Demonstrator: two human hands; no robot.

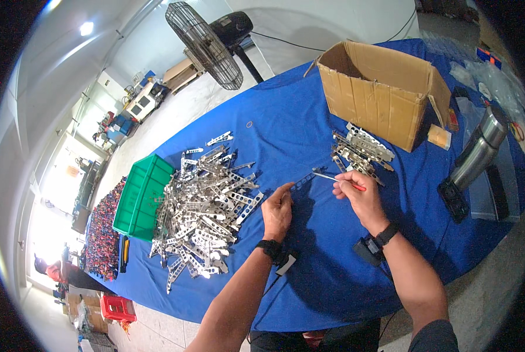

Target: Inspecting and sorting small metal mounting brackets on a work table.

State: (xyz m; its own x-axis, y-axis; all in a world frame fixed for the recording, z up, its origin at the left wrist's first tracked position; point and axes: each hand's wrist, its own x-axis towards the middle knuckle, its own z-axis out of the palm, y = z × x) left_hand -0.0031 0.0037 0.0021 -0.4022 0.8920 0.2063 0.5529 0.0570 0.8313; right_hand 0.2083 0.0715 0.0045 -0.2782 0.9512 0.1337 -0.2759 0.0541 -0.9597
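My left hand (pixel 278 212) is closed, thumb and forefinger pinching the near end of a flat metal strip with holes (pixel 301 182). My right hand (pixel 361 196) grips a slim red-handled tool (pixel 328 176). Its pale metal shaft points left, its tip by the strip's far end; whether they touch, I cannot tell. Left of my hands lies a large heap of similar perforated metal strips (pixel 203 211), tipped partly against a green plastic bin (pixel 142 196) lying on its side. Beyond my right hand sits a smaller pile of strips (pixel 362 149).
A blue cloth (pixel 280 135) covers the table. An opened cardboard box (pixel 374 100) stands at the far right, with a steel flask (pixel 479 146) lying nearer. Red and dark small parts (pixel 104 234) are massed beyond the bin. A fan (pixel 206 47) stands past the far edge.
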